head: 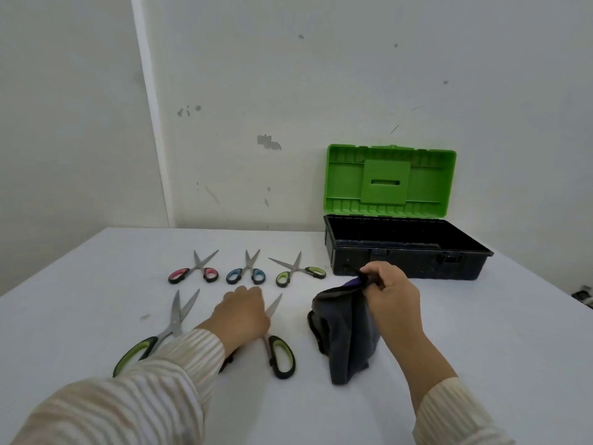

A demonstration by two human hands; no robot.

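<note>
My left hand [244, 311] lies over the blades of a large pair of scissors [280, 351] with black and green handles; its fingers curl down onto them. My right hand [390, 293] pinches the top edge of a dark grey cloth pouch [345, 332] with a purple lining, lifting it off the table. A second large green-handled pair of scissors [160, 332] lies to the left, its blades apart. Behind them lie three small pairs in a row: the pink scissors [195, 271], the blue scissors [246, 273] and the small green scissors [300, 273].
A black toolbox [407, 248] stands at the back right with its green lid [388, 181] raised against the wall; nothing shows inside it. The white table [96, 284] reaches the wall at the back. A dark object [584, 295] sits past the right edge.
</note>
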